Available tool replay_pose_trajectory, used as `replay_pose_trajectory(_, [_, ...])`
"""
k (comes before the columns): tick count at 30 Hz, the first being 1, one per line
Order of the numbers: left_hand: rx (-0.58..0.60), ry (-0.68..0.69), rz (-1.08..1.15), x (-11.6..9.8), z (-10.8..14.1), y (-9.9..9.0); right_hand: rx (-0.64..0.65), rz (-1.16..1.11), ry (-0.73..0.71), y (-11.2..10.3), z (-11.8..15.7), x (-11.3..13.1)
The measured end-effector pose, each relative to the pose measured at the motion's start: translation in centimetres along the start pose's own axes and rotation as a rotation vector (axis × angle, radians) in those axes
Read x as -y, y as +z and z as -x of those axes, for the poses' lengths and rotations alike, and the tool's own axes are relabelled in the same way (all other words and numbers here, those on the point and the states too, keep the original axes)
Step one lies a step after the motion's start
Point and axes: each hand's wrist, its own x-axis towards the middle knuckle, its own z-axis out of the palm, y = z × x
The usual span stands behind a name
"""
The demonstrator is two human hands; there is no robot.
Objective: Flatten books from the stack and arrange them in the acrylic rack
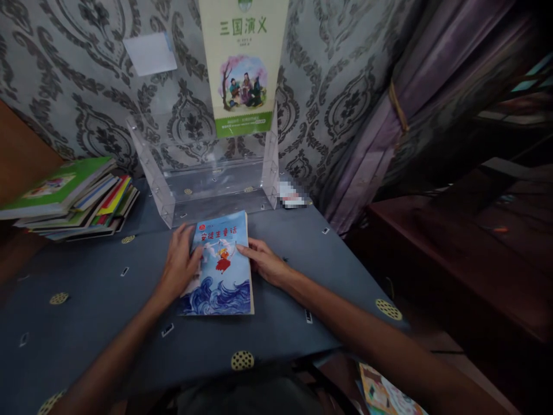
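Note:
A blue paperback book (pixel 228 282) with a figure in red and dark waves on its cover is between my two hands. My left hand (pixel 180 262) grips its left edge, the thumb resting on the cover. At the right edge, my right hand (pixel 263 259) holds it with the thumb on top and the fingers behind or beneath. Just beyond the book stands a clear acrylic rack (pixel 211 190) with stepped side panels. Above the rack a tall cream and green book (pixel 244 69) stands upright against the wall; its lower support is hard to make out.
A stack of books (pixel 73 202) lies at the left on the patterned dark tablecloth (pixel 142 357). A small blurred item (pixel 291 195) is right of the rack. A white card (pixel 151 53) is on the wall. Purple curtain (pixel 367 155) hangs right; colourful books (pixel 384 392) lie below the table edge.

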Motion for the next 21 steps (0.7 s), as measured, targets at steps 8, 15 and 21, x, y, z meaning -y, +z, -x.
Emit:
replay_pose_trajectory(8, [0.322, 0.022, -0.178, -4.5, 2.6, 3.1, 0.087, -0.022, 0.058, 0.5, 0.3, 0.2])
replay_pose_trajectory(15, [0.35, 0.058, -0.137, -4.5, 3.1, 4.7, 0.175, 0.019, 0.028, 0.9, 1.0, 0.1])
replay_pose_trajectory(21, [0.36, -0.014, -0.02, -4.8, 3.1, 3.6, 0.241, -0.006, 0.047, 0.7, 1.1, 0.1])
